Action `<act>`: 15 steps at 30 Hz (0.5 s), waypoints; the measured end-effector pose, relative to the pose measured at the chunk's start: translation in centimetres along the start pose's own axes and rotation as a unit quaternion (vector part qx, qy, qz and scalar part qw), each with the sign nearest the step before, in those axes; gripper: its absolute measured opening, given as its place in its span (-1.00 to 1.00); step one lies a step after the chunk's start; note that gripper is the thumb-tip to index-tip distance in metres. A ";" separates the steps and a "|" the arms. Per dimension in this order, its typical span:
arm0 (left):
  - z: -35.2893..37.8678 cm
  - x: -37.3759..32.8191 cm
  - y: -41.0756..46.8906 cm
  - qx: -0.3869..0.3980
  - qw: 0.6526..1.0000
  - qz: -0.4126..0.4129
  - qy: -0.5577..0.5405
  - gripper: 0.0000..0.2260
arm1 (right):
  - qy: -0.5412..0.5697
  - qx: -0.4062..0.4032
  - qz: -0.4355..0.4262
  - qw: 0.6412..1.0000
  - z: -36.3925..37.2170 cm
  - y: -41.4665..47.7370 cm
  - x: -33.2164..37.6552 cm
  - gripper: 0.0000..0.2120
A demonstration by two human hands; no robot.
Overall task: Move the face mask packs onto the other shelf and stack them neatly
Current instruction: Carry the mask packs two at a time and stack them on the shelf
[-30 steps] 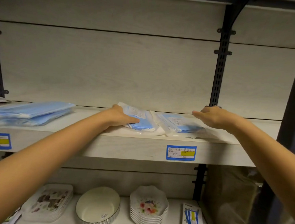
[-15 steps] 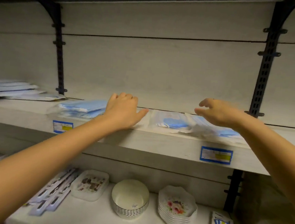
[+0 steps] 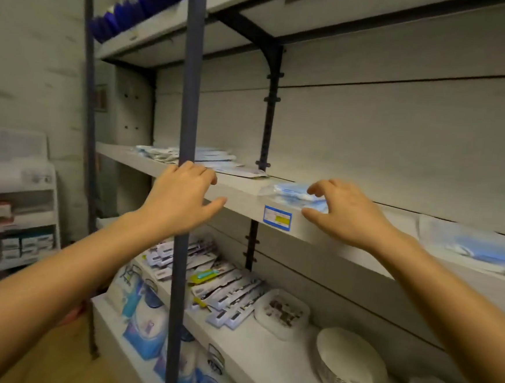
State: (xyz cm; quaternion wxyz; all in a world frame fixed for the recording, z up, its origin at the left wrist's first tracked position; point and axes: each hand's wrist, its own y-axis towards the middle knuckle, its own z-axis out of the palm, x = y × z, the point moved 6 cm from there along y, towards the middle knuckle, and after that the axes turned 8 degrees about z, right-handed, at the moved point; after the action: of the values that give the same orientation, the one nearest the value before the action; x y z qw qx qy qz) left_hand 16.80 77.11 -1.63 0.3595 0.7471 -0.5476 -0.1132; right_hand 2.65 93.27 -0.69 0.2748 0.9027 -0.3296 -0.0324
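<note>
left hand [image 3: 181, 199] spread, holds nothing | right hand [image 3: 349, 212] spread, fingers bent, close over blue mask pack [image 3: 287, 194] | pack lies on shelf [image 3: 238, 196] near front edge

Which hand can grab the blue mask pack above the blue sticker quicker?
The right hand. Its spread fingers and thumb bracket the blue mask pack, while the left hand hangs empty farther left, by the dark post.

post [image 3: 190, 95]: middle stretch hidden behind left hand [image 3: 181, 201] | far-right mask pack [image 3: 479, 248]: cut off by the frame edge | label [image 3: 277, 217]: print too small to read
</note>
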 end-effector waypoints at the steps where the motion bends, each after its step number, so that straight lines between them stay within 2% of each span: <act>1: -0.2 1.5 -0.7 0.005 1.000 -0.009 0.013 -0.60 | 0.000 0.002 -0.013 1.000 0.4 0.4 1.6 -0.58; 8: -0.3 12.3 -5.0 0.050 0.995 -0.053 0.067 -0.56 | -0.004 0.039 -0.077 0.996 4.4 3.7 12.8 -0.55; 15: 2.7 23.7 -7.9 0.101 0.989 -0.048 0.094 -0.54 | 0.013 0.056 -0.075 0.996 9.7 7.8 22.7 -0.57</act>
State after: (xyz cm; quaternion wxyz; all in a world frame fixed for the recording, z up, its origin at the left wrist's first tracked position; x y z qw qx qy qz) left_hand 29.93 55.80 -3.48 0.3263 0.8126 -0.4829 -0.0034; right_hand 13.49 69.83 -2.08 0.2248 0.9391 -0.2588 -0.0232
